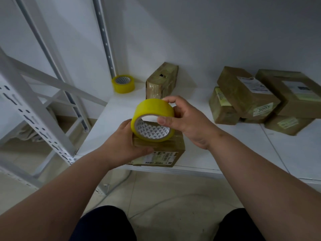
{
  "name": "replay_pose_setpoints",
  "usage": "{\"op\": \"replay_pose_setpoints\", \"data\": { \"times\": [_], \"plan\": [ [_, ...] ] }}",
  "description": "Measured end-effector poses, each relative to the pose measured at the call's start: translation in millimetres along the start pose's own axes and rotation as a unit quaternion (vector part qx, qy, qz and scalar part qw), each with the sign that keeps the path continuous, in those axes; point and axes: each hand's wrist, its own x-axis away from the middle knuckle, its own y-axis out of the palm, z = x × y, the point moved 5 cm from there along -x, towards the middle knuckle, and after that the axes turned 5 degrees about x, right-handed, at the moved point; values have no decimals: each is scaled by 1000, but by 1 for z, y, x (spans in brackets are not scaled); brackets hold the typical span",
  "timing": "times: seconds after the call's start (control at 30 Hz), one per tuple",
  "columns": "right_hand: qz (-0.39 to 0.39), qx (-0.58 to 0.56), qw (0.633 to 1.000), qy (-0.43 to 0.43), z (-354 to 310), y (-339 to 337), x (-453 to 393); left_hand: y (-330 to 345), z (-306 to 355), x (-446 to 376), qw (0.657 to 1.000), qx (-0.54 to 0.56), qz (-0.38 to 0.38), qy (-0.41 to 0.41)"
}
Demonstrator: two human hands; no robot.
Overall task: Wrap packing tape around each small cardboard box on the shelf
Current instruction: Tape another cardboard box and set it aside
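A small cardboard box (166,150) with a printed label lies at the front edge of the white shelf (243,153). My left hand (125,145) grips its left side, thumb across the top. My right hand (187,122) holds a yellow tape roll (152,110) just above the box, thumb at the core's rim and fingers over the far side. Whether the tape is stuck to the box is hidden by the roll.
A second yellow tape roll (123,83) sits at the shelf's back left by the upright. One taped box (161,80) stands behind my hands. Several boxes (260,98) are piled at the right. A white slotted shelf frame (34,108) stands at left.
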Motion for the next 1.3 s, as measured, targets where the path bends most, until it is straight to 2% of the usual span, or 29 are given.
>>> {"op": "replay_pose_setpoints", "data": {
  "times": [0.3,0.47,0.6,0.8,0.93,1.03,1.13,1.23,1.3],
  "plan": [
    [-33,161,986,23,-9,-22,-1,-4,-33,10,996,-41,-63,-44],
    [-56,188,980,47,-11,-40,4,-4,-32,4,994,-54,-89,-38],
    [-55,280,955,81,-4,-62,6,-6,-38,6,993,-50,-94,-44],
    [-84,353,925,113,5,-62,4,-4,-42,0,990,-39,-121,-54],
    [-91,382,912,118,9,-64,-3,-2,-38,2,991,-3,-130,-20],
    [-105,449,879,123,21,-68,-2,-1,-37,1,989,-21,-144,-1],
    [-111,458,871,142,40,-68,3,-1,-38,0,987,-47,-153,-10],
    [-128,489,848,159,65,-57,6,-1,-36,-3,982,-76,-169,-24],
    [-131,495,846,151,76,-44,6,-3,-37,-6,970,-153,-183,-48]
  ]
}}
